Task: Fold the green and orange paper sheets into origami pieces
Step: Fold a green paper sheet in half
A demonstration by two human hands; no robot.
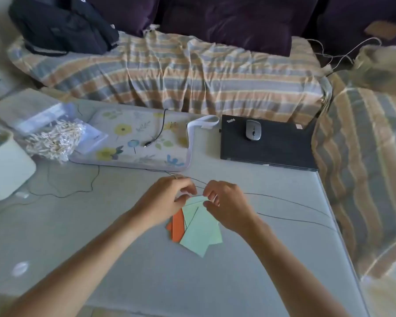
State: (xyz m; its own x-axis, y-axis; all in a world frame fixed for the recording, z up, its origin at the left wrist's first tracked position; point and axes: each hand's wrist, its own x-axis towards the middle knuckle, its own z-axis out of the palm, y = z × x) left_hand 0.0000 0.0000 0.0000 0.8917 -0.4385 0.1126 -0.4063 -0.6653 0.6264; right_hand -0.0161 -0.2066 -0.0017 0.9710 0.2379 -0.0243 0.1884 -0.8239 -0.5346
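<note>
— How many paper sheets are on the table (pixel 146 259)?

— The stack fans out, so at least two green paper sheets (pixel 200 234) show, overlapping, and one orange paper sheet (pixel 177 227) peeking out from under their left side. Whether more lie beneath, I cannot tell. The stack sits near the middle of the table, a bit toward the right edge.

— And the hands?

— Two hands, both at the far end of the stack. The left hand (pixel 164 200) has its fingers curled down onto the top corner of the green paper; the right hand (pixel 226 204) pinches that same corner between thumb and fingertips. The two nearly touch.

— What else is on the table?

— One closed black laptop (pixel 272 147) at the far right corner, with one grey mouse (pixel 253 130) resting on its lid. One floral sleeve (pixel 137 138) along the far edge, a cable end lying on it. One clear bag of small pegs (pixel 55 138) toward the far left, and one white box (pixel 5 170) at the left edge. Thin dark cords trail across the surface.
</note>
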